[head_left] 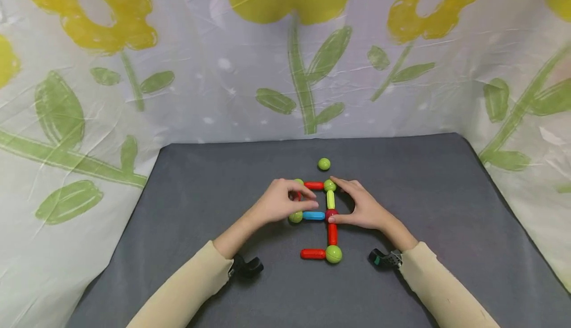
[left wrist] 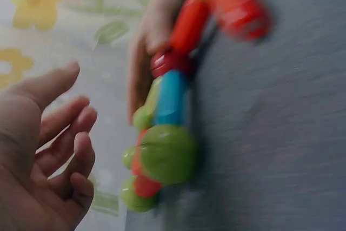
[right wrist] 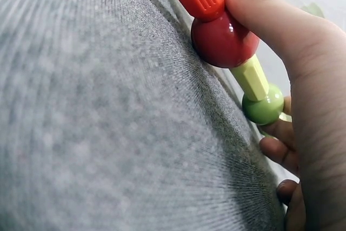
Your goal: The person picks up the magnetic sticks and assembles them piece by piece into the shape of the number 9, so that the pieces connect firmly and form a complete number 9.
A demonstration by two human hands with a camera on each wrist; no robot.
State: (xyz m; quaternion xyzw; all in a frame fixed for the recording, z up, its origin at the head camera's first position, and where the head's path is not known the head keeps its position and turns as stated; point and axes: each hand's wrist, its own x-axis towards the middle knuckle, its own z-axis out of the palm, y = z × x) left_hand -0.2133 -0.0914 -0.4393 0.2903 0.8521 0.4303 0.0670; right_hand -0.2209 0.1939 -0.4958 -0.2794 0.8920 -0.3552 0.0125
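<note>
A flat figure of toy rods and balls lies on the table. Its square has a blue rod point(head_left: 314, 215), a yellow-green rod point(head_left: 330, 200), a red rod point(head_left: 314, 186) at the back and another at the left, partly behind my left hand point(head_left: 281, 200). That hand hovers over the left side, fingers loosely bent and holding nothing. My right hand point(head_left: 368, 209) grips the square's right side, thumb on the dark red ball point(right wrist: 224, 40) and fingers at the far green ball point(right wrist: 263, 104). From the dark red ball a red rod point(head_left: 332, 234) runs towards me to a larger green ball point(head_left: 333, 254).
One loose green ball point(head_left: 324, 164) lies behind the figure. Another red rod point(head_left: 313, 253) points left from the front green ball. A dark grey cloth point(head_left: 214, 169) covers the table, and a flowered curtain point(head_left: 200, 70) hangs behind and at both sides.
</note>
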